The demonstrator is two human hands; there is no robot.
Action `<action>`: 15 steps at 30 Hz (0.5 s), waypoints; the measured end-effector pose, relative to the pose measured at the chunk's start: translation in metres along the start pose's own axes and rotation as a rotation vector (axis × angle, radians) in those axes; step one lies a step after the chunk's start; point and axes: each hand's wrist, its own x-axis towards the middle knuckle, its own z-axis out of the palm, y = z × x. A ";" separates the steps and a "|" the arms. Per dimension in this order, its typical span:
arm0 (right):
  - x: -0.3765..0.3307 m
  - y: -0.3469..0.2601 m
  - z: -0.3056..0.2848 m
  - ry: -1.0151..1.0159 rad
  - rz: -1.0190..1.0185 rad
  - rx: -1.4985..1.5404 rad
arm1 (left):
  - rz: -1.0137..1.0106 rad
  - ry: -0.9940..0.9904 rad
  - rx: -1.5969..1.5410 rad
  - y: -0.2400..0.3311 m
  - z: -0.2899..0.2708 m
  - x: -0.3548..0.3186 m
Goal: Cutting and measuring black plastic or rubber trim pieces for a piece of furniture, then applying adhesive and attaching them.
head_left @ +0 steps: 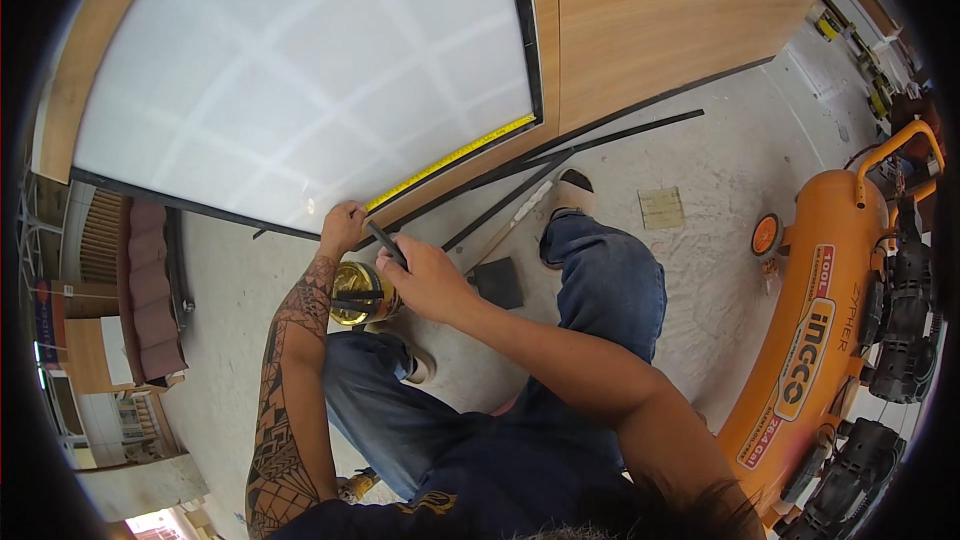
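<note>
A yellow tape measure (450, 159) lies stretched along the lower edge of a white glossy panel (300, 70) framed in black trim. My left hand (343, 225) is closed at the near end of the tape, its fingertips pinching it by the panel edge. Just to the right, my right hand (430, 282) is wrapped round a short dark grey bar (387, 243), whose tip reaches toward my left fingers. What kind of tool or strip this is, I cannot make out. Below my hands stands a tin (357, 292) with a shiny yellowish metal surface.
Long black strips (640, 131) and a dark square piece (498, 283) lie on the floor near my foot. An orange air compressor (800, 340) stands at the right. Wood-grain boarding (680, 20) adjoins the panel; a ridged brownish piece (150, 290) is at the left.
</note>
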 end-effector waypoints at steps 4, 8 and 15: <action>0.000 -0.001 -0.001 -0.012 -0.003 -0.026 | -0.041 -0.006 -0.010 -0.002 0.000 -0.001; 0.004 -0.003 0.000 -0.016 0.005 -0.040 | 0.012 -0.063 -0.030 -0.002 -0.005 -0.006; 0.025 -0.015 -0.020 0.171 0.099 0.509 | -0.186 -0.599 -0.270 0.035 -0.007 -0.071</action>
